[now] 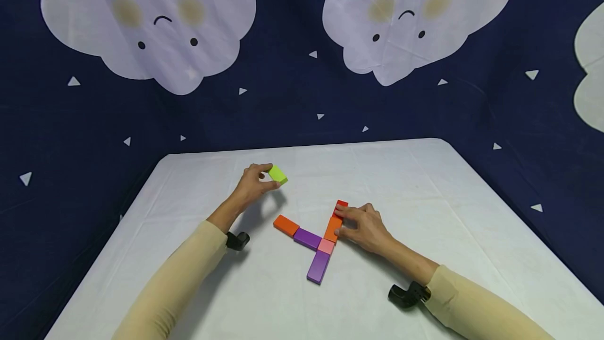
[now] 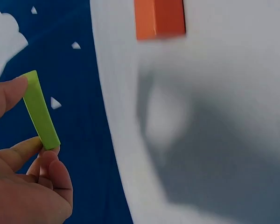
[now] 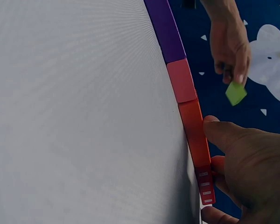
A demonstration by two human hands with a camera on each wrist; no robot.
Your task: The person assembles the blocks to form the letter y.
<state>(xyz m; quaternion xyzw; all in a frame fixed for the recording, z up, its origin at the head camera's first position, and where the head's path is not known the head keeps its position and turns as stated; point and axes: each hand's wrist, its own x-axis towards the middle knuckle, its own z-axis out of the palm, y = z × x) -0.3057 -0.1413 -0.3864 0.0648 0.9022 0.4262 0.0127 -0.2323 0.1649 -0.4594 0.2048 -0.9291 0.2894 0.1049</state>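
Observation:
My left hand (image 1: 268,178) holds a lime green block (image 1: 277,174) in the air over the white table (image 1: 424,182), pinched between thumb and fingers (image 2: 18,88); the green block (image 2: 41,111) stands out in the left wrist view. On the table lie flat blocks: orange (image 1: 286,225), purple (image 1: 307,238), pink (image 1: 326,246), a second purple (image 1: 318,266), a second orange block (image 1: 333,229) and a red block (image 1: 341,204). My right hand (image 1: 342,222) rests against the right side of that orange block (image 3: 194,130) and the red block (image 3: 205,184), thumb (image 3: 219,130) pressing the orange one.
A white cloth covers the table, whose far edge (image 1: 306,146) meets a dark blue backdrop with white clouds (image 1: 151,20). Black wrist mounts sit at my left (image 1: 237,240) and right (image 1: 408,294) forearms. The far orange block (image 2: 158,18) lies below my left hand.

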